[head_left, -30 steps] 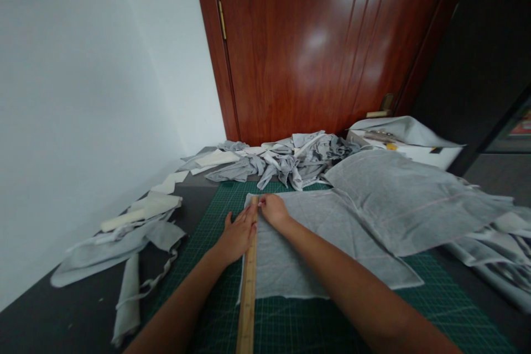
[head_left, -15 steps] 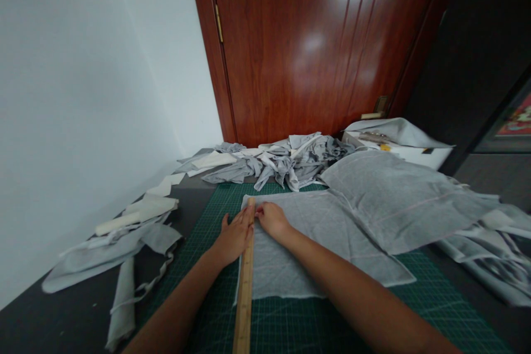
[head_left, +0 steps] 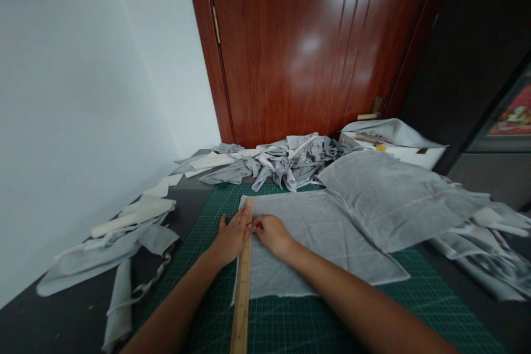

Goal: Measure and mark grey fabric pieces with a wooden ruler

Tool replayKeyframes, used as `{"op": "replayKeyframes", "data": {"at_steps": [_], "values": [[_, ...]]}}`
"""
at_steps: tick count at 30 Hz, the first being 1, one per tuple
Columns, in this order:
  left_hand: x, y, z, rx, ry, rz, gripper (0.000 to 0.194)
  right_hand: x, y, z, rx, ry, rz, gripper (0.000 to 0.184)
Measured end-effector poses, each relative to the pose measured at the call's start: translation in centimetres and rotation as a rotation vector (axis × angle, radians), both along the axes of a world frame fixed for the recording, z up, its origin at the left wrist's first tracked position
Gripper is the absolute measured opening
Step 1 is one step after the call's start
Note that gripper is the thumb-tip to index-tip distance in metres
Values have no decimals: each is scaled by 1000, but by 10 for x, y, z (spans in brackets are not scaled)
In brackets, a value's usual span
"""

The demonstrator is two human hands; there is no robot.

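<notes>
A wooden ruler (head_left: 244, 276) lies lengthwise along the left side of a grey cloth (head_left: 302, 232). My left hand (head_left: 232, 237) rests flat over the ruler's upper part, fingers stretched forward and thumb apart, pressing it onto the cloth. Just across the ruler, my right hand (head_left: 271, 234) is closed in a pinch, its fingertips at the ruler's right edge. What sits between those fingertips is too small to make out. Under the cloth is a green gridded cutting mat (head_left: 286, 323).
Crumpled grey scraps (head_left: 286, 163) are heaped behind the mat. More strips (head_left: 141, 232) lie at left by the wall. A second grey cloth (head_left: 398, 199) overlaps on the right, before a white box (head_left: 418, 156). A wooden door (head_left: 290, 66) stands behind.
My right hand has slid a short way toward me along the ruler's edge, still pinched. The left hand and ruler keep their place on the cloth. The view has shifted slightly.
</notes>
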State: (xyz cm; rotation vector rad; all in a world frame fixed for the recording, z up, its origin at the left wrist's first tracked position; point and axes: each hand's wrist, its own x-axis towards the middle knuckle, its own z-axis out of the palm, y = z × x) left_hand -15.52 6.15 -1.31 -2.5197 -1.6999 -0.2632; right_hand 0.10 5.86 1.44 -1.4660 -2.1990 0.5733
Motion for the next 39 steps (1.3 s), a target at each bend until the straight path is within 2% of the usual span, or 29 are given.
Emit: {"op": "replayKeyframes", "data": {"at_steps": [9,13,22,32,36,39], "values": [[2,0,2,-14,-8,3,53,4,-19,1,-2,39,36,21],[0,1,0,-4,-2,7,53,6,-20,-5,-14,117,44,20],[0,-1,5,-34,35,0,51,13,-11,-29,-117,570,-38,14],[-2,1,3,-9,25,-14,51,11,3,-14,-133,619,-73,12],[-2,0,3,-2,3,-10,52,-1,12,-18,-200,732,-114,15],[-2,0,2,-7,-2,-11,52,-7,11,-25,-115,752,-116,17]]}}
